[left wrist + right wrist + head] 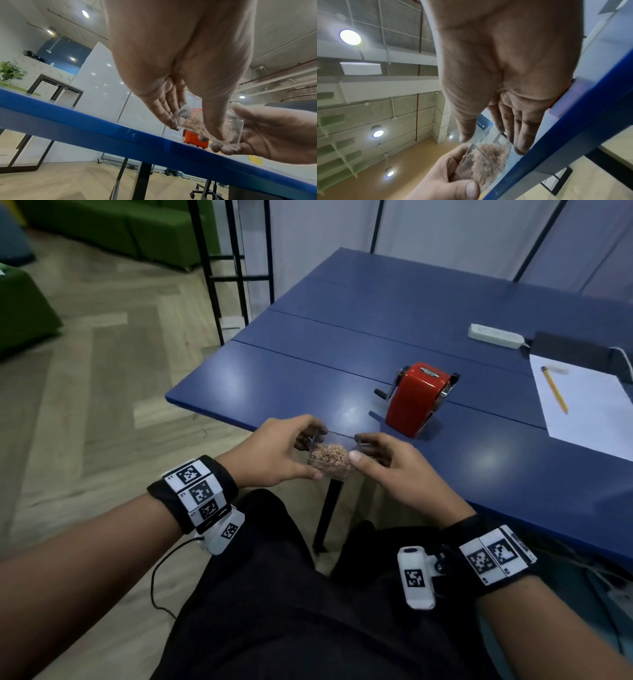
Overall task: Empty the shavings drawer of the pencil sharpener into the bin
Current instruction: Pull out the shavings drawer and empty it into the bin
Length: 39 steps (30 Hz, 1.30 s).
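Observation:
The clear plastic shavings drawer [330,457], part full of brown pencil shavings, is held in the air just off the near edge of the blue table [342,344], above my lap. My left hand [291,450] pinches its left end, thumb near and fingers far. My right hand [376,455] pinches the right end the same way. The left wrist view shows the drawer [229,129] between both hands. In the right wrist view the shavings lie heaped in the drawer [488,159]. The red crank sharpener [416,398] stands on the table behind it. No bin is in view.
A white sheet [585,405] with a yellow pencil [555,390] lies at the table's right. A white power strip [496,336] and a dark object [575,354] sit further back. A black table leg [329,515] stands under the near edge, with wood floor to the left.

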Available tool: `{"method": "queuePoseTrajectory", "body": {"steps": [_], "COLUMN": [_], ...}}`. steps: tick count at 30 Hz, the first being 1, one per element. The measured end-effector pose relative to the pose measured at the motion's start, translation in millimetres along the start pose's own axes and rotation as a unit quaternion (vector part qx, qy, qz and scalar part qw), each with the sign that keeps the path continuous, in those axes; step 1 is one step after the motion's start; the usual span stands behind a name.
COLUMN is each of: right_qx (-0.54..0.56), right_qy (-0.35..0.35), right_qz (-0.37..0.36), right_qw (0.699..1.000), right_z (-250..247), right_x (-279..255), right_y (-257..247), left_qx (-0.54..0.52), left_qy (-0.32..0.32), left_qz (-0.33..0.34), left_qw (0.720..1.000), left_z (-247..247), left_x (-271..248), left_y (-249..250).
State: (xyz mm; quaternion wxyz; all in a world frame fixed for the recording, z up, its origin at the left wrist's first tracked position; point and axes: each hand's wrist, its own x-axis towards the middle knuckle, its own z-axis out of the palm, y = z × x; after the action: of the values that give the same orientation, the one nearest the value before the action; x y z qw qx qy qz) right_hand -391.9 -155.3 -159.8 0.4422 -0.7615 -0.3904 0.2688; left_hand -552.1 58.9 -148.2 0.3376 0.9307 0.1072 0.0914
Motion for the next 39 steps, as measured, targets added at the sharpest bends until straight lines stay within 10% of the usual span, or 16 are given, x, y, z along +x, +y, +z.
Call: {"method": "queuePoseTrajectory", "body": {"steps": [20,27,39], "right_qx": [0.267,0.234,0.115], "right_qy": [-0.188,-0.188,-0.19], "right_qz": [0.188,0.249,0.32], "right_qw": [0.926,0.921,0.921], "right_z": [87.8,132.8,245.7], "right_x": [44.7,75.8,163.6], "right_y": [12.1,42.2,137.1], "left_qx": [0.022,0.013,-0.061], "left_qy": [-0.024,-0.185,-0.076], "left_qz": [-0.076,-0.162,-0.342], "left_qw": [0.997,0.969,0.935], "left_z": [-6.4,-14.9,-20.0], "left_x": [-52.6,-40.4,-11.8], "left_y": [-66.5,-134.7,-265.0]}}
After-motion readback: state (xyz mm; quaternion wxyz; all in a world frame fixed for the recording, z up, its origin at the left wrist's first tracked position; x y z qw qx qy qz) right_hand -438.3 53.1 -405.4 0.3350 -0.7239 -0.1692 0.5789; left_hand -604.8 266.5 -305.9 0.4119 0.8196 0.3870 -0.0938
